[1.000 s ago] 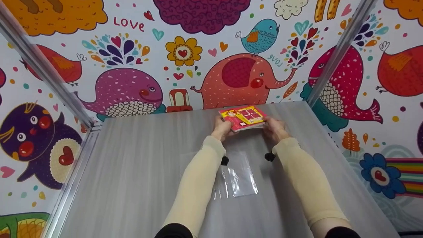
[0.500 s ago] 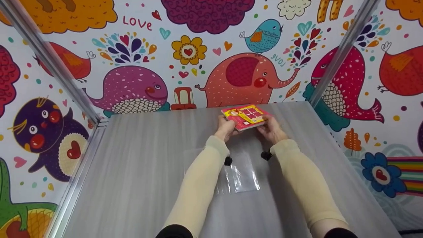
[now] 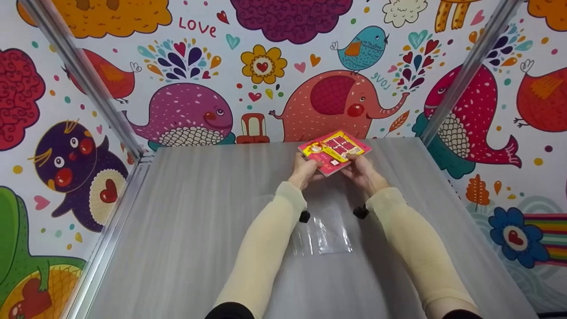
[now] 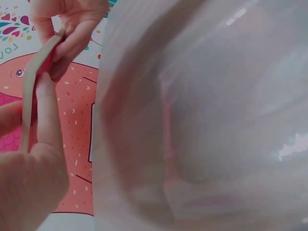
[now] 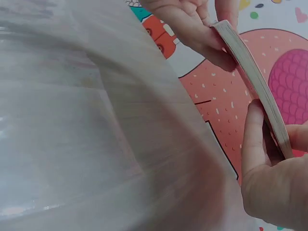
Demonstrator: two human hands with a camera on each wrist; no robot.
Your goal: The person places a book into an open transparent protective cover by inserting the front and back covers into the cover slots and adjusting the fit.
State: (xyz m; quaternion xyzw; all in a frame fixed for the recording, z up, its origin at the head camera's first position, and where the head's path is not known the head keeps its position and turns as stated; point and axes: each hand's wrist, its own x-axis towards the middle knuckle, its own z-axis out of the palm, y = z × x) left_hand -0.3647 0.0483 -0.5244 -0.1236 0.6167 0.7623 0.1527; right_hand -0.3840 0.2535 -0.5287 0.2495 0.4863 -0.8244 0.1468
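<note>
A small booklet (image 3: pixel 333 153) with a red and yellow printed cover is held up over the far part of the table. My left hand (image 3: pixel 305 171) grips its near left corner, thumb on the cover. On the right edge my right hand (image 3: pixel 364 173) pinches it, thumb on top and fingers underneath. In the right wrist view the page edges of the booklet (image 5: pixel 262 89) show as a thick pale stack, slightly bent. A clear plastic bag (image 3: pixel 330 235) lies flat on the table below, partly hidden by the left forearm.
The grey wood-grain table (image 3: pixel 190 221) spreads beneath both arms. Patterned wall panels (image 3: pixel 261 26) rise along its back and sides. Metal posts (image 3: pixel 88 84) stand at the left and right back corners.
The booklet has turned and tilted a little, its cover now facing more towards me. Both hands keep their hold. The whole view has shifted slightly, while the bag stays on the table.
</note>
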